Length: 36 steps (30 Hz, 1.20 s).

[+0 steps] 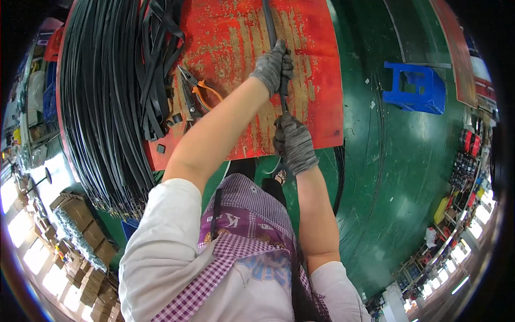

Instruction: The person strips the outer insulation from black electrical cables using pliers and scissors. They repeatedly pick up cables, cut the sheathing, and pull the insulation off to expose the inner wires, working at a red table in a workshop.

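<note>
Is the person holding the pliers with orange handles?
No, the pliers lie on the red table, apart from the left hand and right hand.

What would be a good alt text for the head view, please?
A person's gray-gloved left hand and, nearer the body, right hand grip a long dark strip over a worn red table. To the left lie orange-handled pliers and a large bundle of black strips; to the right, a blue stool is on the green floor.

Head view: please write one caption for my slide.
Gloved left hand and right hand gripping a black cable over a worn red tabletop.
</note>
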Each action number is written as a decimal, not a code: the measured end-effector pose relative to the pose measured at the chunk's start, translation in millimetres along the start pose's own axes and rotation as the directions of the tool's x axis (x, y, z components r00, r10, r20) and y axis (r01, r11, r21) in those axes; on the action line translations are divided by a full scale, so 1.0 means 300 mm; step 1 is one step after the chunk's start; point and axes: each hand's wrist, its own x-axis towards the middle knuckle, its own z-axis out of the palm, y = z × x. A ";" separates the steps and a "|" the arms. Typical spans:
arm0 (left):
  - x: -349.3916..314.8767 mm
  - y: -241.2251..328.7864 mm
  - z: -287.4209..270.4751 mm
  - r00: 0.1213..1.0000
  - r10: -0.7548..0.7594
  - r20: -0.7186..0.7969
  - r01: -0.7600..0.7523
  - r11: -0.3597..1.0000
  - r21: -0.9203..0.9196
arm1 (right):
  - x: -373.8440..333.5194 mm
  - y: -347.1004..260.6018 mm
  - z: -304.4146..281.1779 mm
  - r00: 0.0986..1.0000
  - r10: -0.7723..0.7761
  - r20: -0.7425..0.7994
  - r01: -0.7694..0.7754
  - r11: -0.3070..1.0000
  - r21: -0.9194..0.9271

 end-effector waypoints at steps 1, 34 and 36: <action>-0.018 -0.034 0.021 0.993 0.062 -0.099 -0.062 0.998 0.002 | 0.013 -0.017 -0.005 0.998 0.057 0.035 -0.062 0.986 0.153; -0.213 -0.215 -0.240 0.968 0.247 -0.044 -0.249 0.968 -0.031 | 0.130 0.060 0.441 0.584 -0.679 0.444 0.360 -0.274 -0.892; -0.231 -0.291 -0.248 0.963 0.258 0.079 -0.232 0.940 -0.248 | 0.267 0.056 0.510 0.777 -0.544 0.317 0.208 -0.254 -0.945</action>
